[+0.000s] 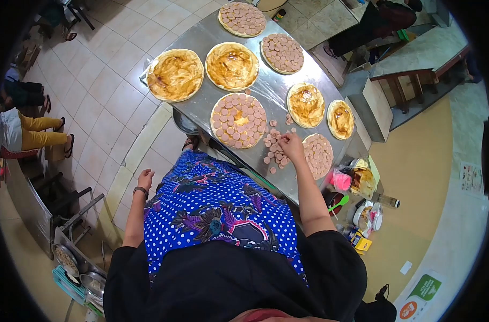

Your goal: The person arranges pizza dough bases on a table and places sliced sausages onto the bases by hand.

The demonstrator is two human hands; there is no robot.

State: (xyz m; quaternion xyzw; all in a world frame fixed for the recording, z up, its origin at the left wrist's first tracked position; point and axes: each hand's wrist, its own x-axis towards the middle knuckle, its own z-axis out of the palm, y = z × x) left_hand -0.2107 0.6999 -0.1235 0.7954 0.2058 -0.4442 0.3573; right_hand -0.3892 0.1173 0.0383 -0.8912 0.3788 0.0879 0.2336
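Observation:
My right hand (291, 146) is over a loose pile of sausage slices (275, 154) on the metal table, its fingers pinched together among them. Whatever slice is between the fingertips is mostly hidden. Just right of that hand lies a dough round covered with sausage slices (318, 155). Left of the pile is a larger round (238, 121), with slices around it and a small patch of sauce showing near its centre. My left hand (144, 180), with a dark band on the wrist, hangs beside my blue dotted apron (217, 214), away from the table; its fingers are loosely curled and hold nothing visible.
Sauce-covered rounds (176, 75) and more slice-topped ones (242, 19) lie along the metal table (199, 110). Near its right end are a pink cup (340, 180), a green spoon (339, 203) and packets. Other people stand or sit at the left and upper right.

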